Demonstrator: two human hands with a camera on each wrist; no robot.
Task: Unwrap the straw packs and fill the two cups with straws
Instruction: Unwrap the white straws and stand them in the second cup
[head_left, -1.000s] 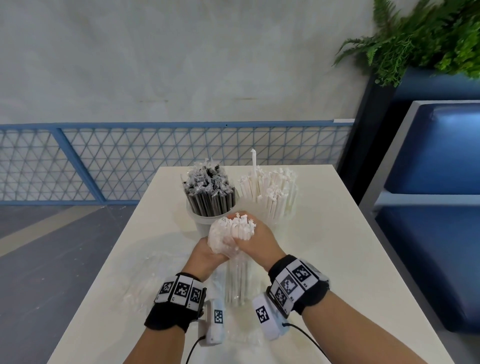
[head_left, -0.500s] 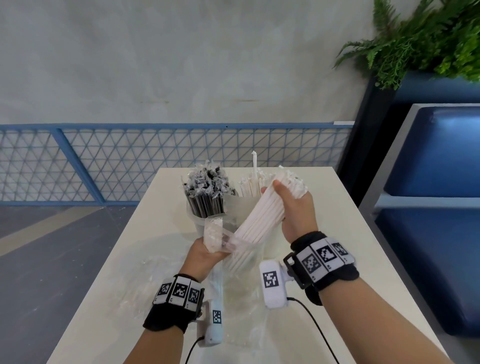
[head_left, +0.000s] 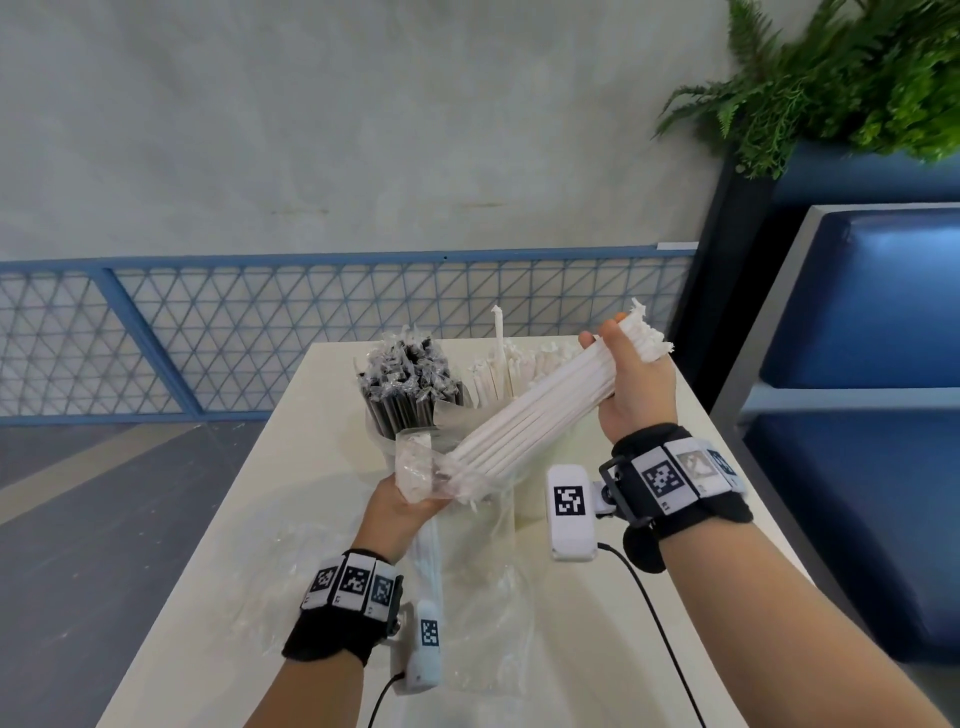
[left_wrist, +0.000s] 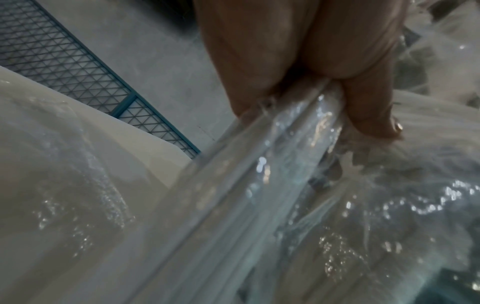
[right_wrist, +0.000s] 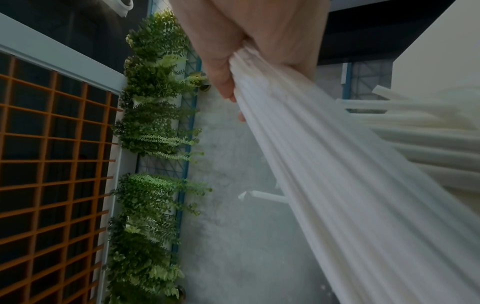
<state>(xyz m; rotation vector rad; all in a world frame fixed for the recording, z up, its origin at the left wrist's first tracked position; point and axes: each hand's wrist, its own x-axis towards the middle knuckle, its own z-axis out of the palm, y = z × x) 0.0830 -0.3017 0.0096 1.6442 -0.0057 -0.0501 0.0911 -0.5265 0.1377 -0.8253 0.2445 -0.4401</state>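
Observation:
My right hand (head_left: 631, 384) grips the upper end of a bundle of white paper-wrapped straws (head_left: 524, 421), held slanted above the table; the same bundle (right_wrist: 337, 185) fills the right wrist view. My left hand (head_left: 400, 506) clutches the clear plastic wrapper (head_left: 421, 467) that still covers the bundle's lower end, and this wrapper (left_wrist: 259, 174) shows under the fingers in the left wrist view. Behind stand two clear cups: one with black straws (head_left: 408, 389), one with white straws (head_left: 511, 374).
Loose clear plastic wrap (head_left: 467, 597) lies spread over the white table (head_left: 597, 649) near my wrists. A blue mesh railing (head_left: 260, 332) runs behind the table. A blue bench (head_left: 872, 364) and a green plant (head_left: 831, 78) stand at the right.
My right hand has pulled the white straw bundle up and to the right, drawing it most of the way out of the wrapper. My left hand stayed low, holding the wrapper.

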